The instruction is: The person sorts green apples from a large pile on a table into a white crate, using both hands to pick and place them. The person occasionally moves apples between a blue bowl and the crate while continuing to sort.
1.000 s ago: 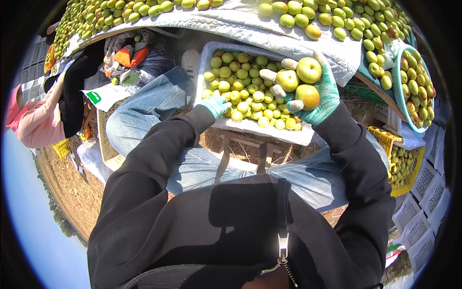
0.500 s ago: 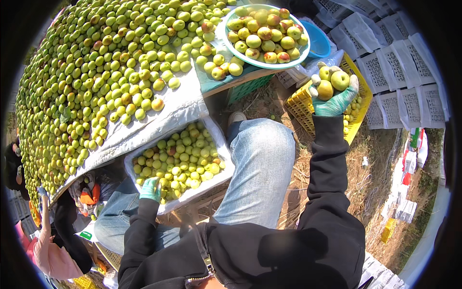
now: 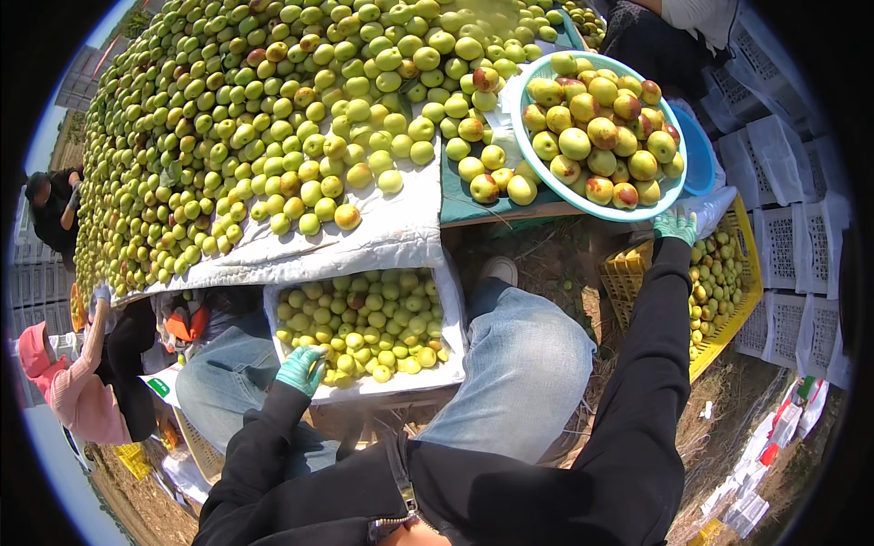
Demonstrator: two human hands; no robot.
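My left hand [image 3: 301, 369], in a green glove, rests at the near left corner of a white-lined box [image 3: 401, 393], fingers loosely apart against the fruit. Filling that box are small yellow-green fruits [image 3: 364, 318] that look like jujubes. To the right, my gloved right hand [image 3: 675, 227] is stretched out just below the rim of a pale blue bowl [image 3: 621, 213], fingers extended and nothing seen in them. Heaped in the bowl are larger green fruits [image 3: 603, 132] with red-brown patches. A yellow crate [image 3: 746, 314] holding more fruit stands beside my right forearm.
A broad pile of fruit [image 3: 273, 118] covers the white-sheeted table [image 3: 364, 246] ahead. Behind the bowl sits a blue basin [image 3: 696, 150]. White lined crates [image 3: 783, 237] are stacked at right. People work at the far left, one in pink [image 3: 86, 382], and at the upper right.
Several fruits that my right hand held are no longer in it; the hand has opened by the bowl. The view has shifted, and my left hand stays at the box.
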